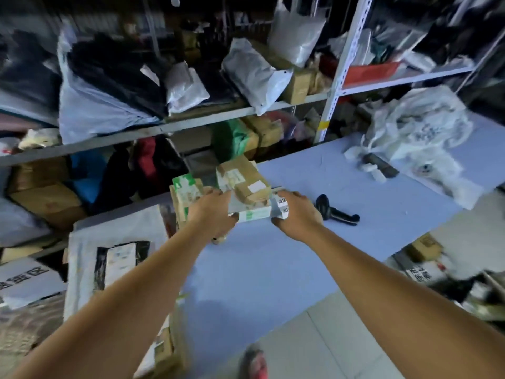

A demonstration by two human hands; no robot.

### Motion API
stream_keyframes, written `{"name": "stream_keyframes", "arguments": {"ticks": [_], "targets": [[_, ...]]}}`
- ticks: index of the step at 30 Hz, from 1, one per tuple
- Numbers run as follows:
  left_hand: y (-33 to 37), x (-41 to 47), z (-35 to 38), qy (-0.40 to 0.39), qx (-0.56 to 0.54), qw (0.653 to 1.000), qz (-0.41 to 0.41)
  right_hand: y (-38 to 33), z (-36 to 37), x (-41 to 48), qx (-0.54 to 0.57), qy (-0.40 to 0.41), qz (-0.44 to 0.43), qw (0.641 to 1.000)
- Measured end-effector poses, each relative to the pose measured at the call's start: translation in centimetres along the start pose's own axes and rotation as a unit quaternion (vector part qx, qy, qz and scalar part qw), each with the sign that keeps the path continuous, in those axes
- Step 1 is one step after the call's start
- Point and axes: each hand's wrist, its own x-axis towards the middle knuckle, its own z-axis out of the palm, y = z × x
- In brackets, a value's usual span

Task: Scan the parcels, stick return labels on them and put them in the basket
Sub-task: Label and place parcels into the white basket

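1. The blue table (273, 269) spread open toward its near edge; its far edge met crowded shelves (164, 129).
2. A stack of parcels (246, 184) sat by that far edge.
3. The left hand (213, 214) and right hand (296, 214) curled round its ends, seemingly gripping the lowest parcel.
4. A scanner (336, 213) lay just beside the right hand.

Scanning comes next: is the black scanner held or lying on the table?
Lying, unheld: the scanner rests on the blue table beside the right hand, which with the left hand grips the stack of parcels.
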Motion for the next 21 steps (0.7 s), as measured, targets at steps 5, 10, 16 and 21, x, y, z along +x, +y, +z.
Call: {"name": "stream_keyframes", "arguments": {"ticks": [5, 10, 16, 21], "targets": [[1.6, 6.3, 1.6, -0.049, 0.004, 0.998, -0.031, 5.2, 0.1, 5.4, 0.05, -0.014, 0.02, 0.998], [1.4, 12.5, 1.6, -0.06, 0.011, 0.995, -0.081, 7.6, 0.8, 12.3, 0.055, -0.062, -0.032, 0.996], [1.3, 20.7, 3.3, -0.08, -0.017, 0.981, -0.173, 8.8, 3.8, 20.5, 0.049, -0.13, -0.092, 0.986], [1.4, 26.2, 4.6, -0.08, -0.017, 0.965, -0.25, 9.5, 6.1, 24.6, 0.074, -0.143, -0.124, 0.979]]}}
